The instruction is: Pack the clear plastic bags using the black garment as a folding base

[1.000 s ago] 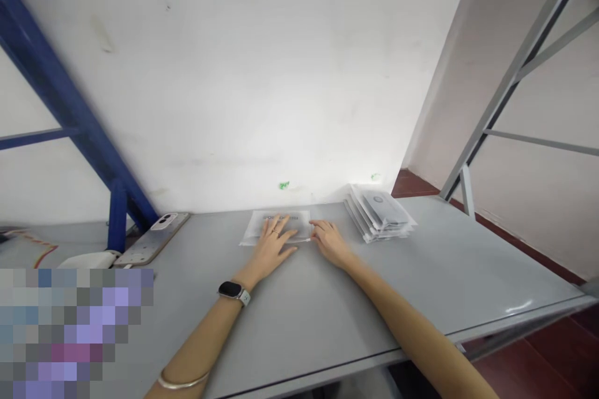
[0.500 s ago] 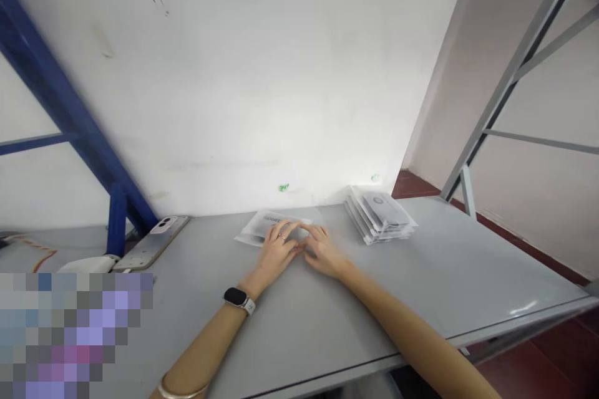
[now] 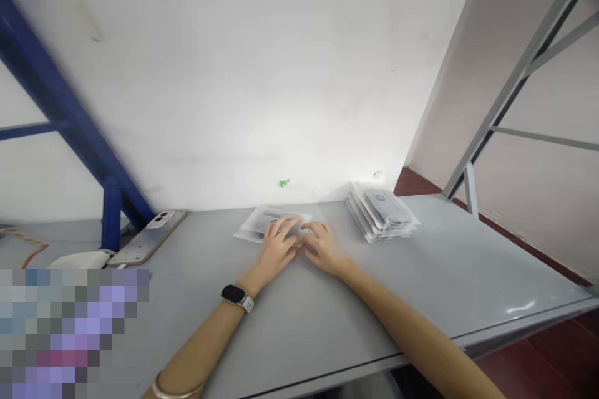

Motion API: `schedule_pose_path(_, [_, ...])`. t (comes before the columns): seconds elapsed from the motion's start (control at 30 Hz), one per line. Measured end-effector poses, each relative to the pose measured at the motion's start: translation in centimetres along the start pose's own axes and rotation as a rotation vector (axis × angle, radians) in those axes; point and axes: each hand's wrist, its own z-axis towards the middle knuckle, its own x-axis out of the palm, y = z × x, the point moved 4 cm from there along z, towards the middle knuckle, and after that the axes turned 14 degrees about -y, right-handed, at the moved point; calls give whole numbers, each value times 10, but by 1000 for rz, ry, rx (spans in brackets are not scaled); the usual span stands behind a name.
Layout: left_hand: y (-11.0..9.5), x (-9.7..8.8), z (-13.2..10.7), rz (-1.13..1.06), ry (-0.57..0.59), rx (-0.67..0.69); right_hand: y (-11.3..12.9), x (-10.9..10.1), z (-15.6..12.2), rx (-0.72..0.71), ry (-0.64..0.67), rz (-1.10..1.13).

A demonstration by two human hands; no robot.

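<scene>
A translucent frosted plastic bag with dark printing lies flat on the grey table, close to the wall. My left hand, with a ring and a wristwatch, rests over its near right part, thumb and fingers closed at its edge. Close by, my right hand pinches the bag's right end with bent fingers. The fingertips of both hands nearly meet, and they hide that end of the bag. To the right is a stack of several similar frosted bags, the top one holding something dark grey with a round mark.
A phone lies at the table's left, beside a white object. A blue metal frame rises on the left and a grey frame on the right. A white wall stands behind the table. The lower left is pixelated.
The view has shifted slightly. My left hand's fingers have drawn back a little from the right hand's fingertips; the right hand stays at the bag's end.
</scene>
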Motion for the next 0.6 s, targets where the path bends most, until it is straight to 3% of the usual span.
schedule_pose_path(0.6, [-1, 1, 1, 42, 19, 27, 2, 3, 1, -60, -37, -1])
